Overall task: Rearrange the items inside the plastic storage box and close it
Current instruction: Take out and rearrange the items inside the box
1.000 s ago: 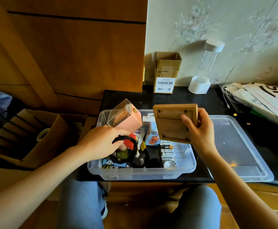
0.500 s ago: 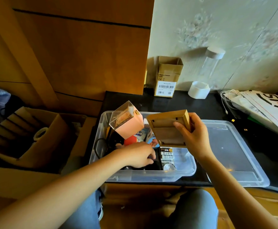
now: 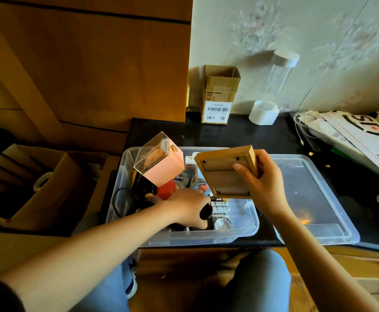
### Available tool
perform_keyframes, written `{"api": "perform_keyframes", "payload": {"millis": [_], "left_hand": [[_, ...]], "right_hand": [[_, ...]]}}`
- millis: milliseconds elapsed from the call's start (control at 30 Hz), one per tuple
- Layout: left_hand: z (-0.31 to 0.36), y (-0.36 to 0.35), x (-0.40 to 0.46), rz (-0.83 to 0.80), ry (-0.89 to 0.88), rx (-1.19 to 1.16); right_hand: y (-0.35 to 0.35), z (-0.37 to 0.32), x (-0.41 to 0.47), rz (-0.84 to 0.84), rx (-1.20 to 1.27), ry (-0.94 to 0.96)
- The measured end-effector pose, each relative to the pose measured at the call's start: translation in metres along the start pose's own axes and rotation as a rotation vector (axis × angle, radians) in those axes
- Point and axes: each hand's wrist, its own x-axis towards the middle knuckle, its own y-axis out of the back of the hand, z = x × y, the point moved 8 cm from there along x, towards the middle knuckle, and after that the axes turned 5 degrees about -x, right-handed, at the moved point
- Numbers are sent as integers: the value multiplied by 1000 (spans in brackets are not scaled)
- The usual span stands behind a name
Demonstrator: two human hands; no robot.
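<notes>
Since a second ago, left hand (image 3: 185, 207) is reaching deeper into the storage box (image 3: 244, 230), fingers curling among dark items; whether gripping, I cannot tell. Lid (image 3: 314, 199) is lying just beside. Pink box (image 3: 161, 163) is tilting and risking toppling. Right hand (image 3: 260, 181) is holding wooden frame (image 3: 224, 170), its long axis slanting down-right.

Only 1 view is given: a wide-angle camera worn on the person's head, facing forward and steeply down. It sits close above the clear plastic storage box (image 3: 240, 233) on the dark tabletop (image 3: 240, 136), with both forearms entering from the bottom edge. Knees fill the lower frame; the floral wall (image 3: 319, 30) closes the top. Straight lines bow toward the edges.
</notes>
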Motion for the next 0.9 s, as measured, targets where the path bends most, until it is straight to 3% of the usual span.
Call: {"api": "perform_keyframes", "payload": {"millis": [300, 433, 567, 900], "left_hand": [[-11, 17, -36, 135, -40, 402], [-10, 18, -23, 193, -69, 188], [9, 8, 5, 139, -110, -62], [14, -1, 22, 205, 14, -423]], "right_hand": [[-4, -3, 3, 14, -33, 10], [1, -2, 3, 40, -53, 3], [5, -2, 4, 63, -72, 10], [14, 0, 7, 102, -80, -6]]}}
